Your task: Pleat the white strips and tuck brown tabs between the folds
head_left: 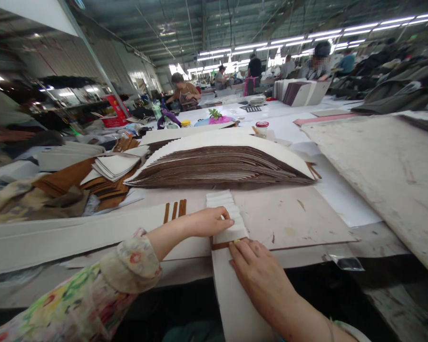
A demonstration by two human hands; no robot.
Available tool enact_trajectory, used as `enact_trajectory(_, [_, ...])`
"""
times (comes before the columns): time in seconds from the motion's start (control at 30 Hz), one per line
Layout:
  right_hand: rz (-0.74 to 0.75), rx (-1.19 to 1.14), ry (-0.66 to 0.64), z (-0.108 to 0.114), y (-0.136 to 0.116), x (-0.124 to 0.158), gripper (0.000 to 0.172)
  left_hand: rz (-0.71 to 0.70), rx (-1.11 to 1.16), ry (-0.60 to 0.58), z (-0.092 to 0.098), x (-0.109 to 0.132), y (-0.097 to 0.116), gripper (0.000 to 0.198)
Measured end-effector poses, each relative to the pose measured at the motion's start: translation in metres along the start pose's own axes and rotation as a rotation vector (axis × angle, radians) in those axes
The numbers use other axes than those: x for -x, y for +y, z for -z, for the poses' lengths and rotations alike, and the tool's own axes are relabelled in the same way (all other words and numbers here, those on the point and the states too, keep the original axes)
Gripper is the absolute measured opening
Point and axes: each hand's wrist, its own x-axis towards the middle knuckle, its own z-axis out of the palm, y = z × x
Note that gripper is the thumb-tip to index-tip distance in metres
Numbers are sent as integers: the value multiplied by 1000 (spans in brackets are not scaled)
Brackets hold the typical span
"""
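A long pale strip (231, 294) runs from the table edge toward me, with a narrow brown strip (220, 245) across it. Beyond the brown strip lies a ribbed white piece (223, 204). My left hand (210, 222) is over the ribbed piece, thumb and forefinger curled toward each other; whatever they may hold is too small to make out. My right hand (255, 266) lies flat on the pale strip, its fingertips at the right end of the brown strip. Several short brown strips (174, 210) rest on a pale panel left of my left hand.
A tall stack of brown-edged, white-topped sheets (221, 164) stands behind my hands. Brown and white pieces (116, 166) are piled at left. A large pale panel (388, 156) lies at right. A red-lidded jar (262, 127) and several people are farther back.
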Motion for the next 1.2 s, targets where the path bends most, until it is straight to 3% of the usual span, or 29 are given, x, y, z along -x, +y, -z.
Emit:
enact_trajectory(0.23, [6, 1, -2, -4, 0, 4, 24, -18, 120, -1, -21, -16, -1, 33])
enact_trajectory(0.53, [6, -77, 8, 3, -2, 6, 25, -88, 150, -20, -27, -9, 2, 32])
enact_trajectory(0.8, [4, -60, -2, -6, -3, 13, 25, -211, -23, 249, -41, -1, 6, 20])
enact_trajectory(1.0, [-11, -80, 37, -5, -3, 12, 25, -282, -56, 274, -47, 1, 7, 21])
enact_trajectory(1.2, [38, -155, 29, -3, 3, 12, 13, -345, -145, 298, -52, 3, 6, 23])
